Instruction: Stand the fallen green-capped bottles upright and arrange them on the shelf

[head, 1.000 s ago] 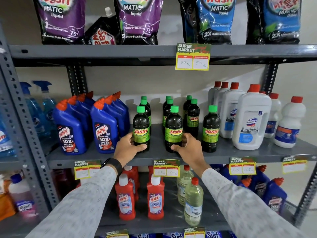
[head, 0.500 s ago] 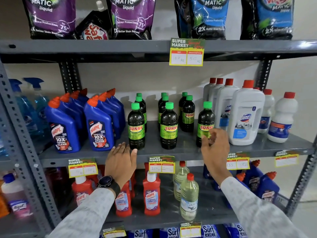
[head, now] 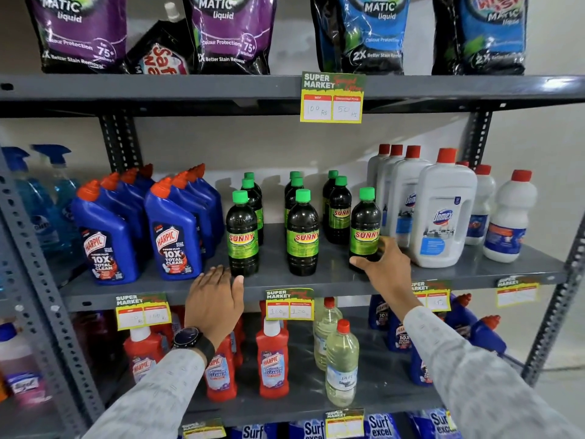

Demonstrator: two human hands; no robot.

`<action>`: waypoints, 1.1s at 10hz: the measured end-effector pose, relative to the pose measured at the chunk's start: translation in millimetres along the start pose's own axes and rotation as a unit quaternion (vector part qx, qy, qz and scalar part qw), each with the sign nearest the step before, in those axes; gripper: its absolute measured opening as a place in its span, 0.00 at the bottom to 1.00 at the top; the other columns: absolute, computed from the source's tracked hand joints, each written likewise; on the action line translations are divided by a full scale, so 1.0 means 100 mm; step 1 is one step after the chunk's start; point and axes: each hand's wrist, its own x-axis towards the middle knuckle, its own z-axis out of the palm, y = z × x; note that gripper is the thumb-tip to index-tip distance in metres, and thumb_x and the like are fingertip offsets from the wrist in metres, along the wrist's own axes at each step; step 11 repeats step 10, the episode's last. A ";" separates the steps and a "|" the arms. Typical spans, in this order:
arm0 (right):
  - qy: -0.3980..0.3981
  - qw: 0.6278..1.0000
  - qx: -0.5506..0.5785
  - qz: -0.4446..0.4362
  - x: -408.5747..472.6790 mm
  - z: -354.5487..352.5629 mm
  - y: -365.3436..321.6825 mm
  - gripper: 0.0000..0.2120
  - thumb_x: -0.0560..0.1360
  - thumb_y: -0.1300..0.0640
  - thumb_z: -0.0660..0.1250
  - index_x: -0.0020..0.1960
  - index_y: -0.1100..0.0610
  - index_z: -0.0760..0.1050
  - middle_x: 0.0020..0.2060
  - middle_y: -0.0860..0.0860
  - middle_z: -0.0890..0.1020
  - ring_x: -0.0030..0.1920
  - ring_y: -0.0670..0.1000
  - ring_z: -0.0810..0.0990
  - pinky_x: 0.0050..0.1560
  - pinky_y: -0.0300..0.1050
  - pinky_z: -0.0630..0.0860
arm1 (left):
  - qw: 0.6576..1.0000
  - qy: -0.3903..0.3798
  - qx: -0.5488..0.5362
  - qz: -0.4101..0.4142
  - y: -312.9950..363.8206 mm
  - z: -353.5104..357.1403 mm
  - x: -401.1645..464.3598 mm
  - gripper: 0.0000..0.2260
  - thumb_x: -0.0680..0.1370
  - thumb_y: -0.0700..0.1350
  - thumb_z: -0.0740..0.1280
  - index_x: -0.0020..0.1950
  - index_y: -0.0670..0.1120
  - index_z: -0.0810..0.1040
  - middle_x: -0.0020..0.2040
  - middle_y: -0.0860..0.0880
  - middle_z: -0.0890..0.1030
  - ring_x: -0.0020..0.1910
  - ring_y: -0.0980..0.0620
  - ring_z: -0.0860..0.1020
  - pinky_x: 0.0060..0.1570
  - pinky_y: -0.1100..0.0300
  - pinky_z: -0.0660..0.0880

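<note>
Several dark green-capped bottles with green "Sunny" labels stand upright in rows on the grey middle shelf (head: pixel 275 282). The front left bottle (head: pixel 242 234) and front middle bottle (head: pixel 302 236) stand free. My right hand (head: pixel 384 269) wraps around the base of the front right bottle (head: pixel 364 226), next to the white bottles. My left hand (head: pixel 215 299) rests palm-down at the shelf's front edge, fingers loosely apart, thumb tip just beside the base of the front left bottle, holding nothing.
Blue Harpic bottles (head: pixel 174 239) crowd the shelf left of the green-capped ones; white red-capped Domex bottles (head: pixel 443 213) stand to the right. Price tags (head: pixel 289 304) hang from the shelf edge. Red Harpic and clear bottles fill the shelf below; detergent pouches (head: pixel 231 33) stand above.
My right hand left the middle front bottle, moved right and closed around the front right bottle. My left hand let go of the front left bottle and dropped to the shelf edge.
</note>
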 end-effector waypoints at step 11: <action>-0.051 0.998 -0.009 -0.036 -0.11 0.06 -0.13 0.37 0.72 0.46 0.78 0.75 0.55 0.68 0.65 0.52 0.81 0.66 0.54 0.78 0.65 0.51 0.75 | 0.997 0.027 -0.066 -0.004 -0.01 -0.04 -0.03 0.32 0.82 0.60 0.44 0.72 0.41 0.75 0.70 0.42 0.79 0.71 0.45 0.75 0.75 0.49 0.65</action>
